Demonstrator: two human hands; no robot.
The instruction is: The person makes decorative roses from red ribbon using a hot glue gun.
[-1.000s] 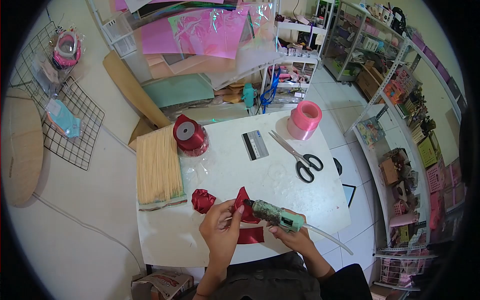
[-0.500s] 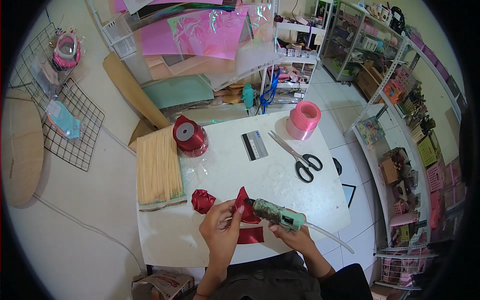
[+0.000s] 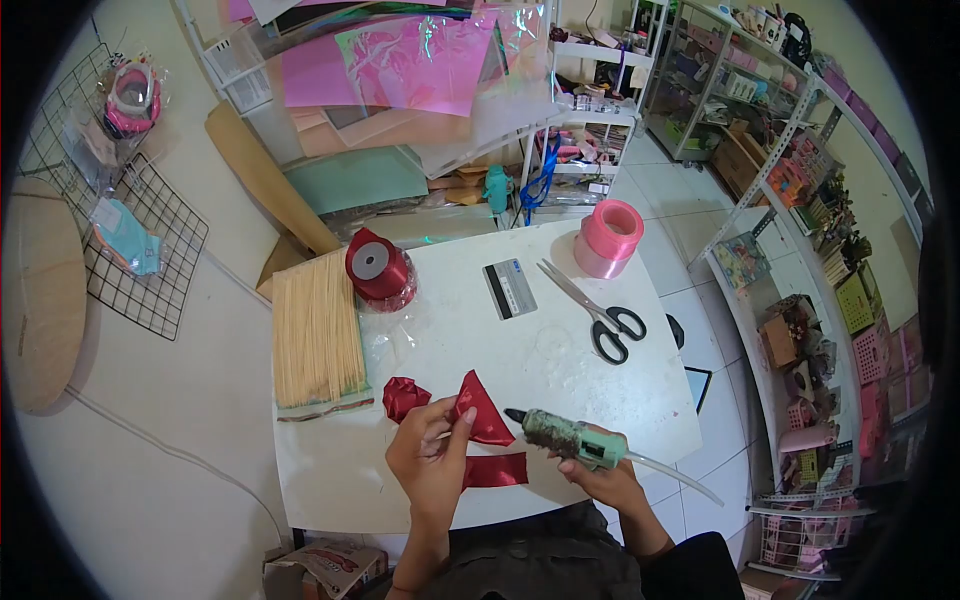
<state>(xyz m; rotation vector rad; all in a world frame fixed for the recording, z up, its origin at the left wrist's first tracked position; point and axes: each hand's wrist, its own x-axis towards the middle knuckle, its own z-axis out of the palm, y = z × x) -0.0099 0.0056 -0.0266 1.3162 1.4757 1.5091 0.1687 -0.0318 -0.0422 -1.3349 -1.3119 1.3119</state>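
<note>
My left hand (image 3: 432,455) pinches a folded piece of dark red satin ribbon (image 3: 483,412) between thumb and fingers. My right hand (image 3: 608,478) is wrapped round a green glue gun (image 3: 572,437), its black nozzle pointing left, a short gap from the folded ribbon. A clear glue stick (image 3: 680,478) sticks out of the gun's rear. Left of the folded piece a rolled red ribbon flower (image 3: 405,399) rests on the white table (image 3: 340,480). Below my left fingers lies a flat strip of red ribbon (image 3: 497,470), its left end hidden behind the hand.
Thin wooden sticks (image 3: 317,335) lie at the table's left, beside a red ribbon spool (image 3: 380,270). Farther back are a grey card (image 3: 510,290), black-handled scissors (image 3: 610,330) and pink ribbon rolls (image 3: 608,240). Shelves (image 3: 790,370) stand on the right.
The glue gun has moved right, away from the ribbon piece. My left hand has shifted slightly left, and the folded ribbon now shows as a triangle.
</note>
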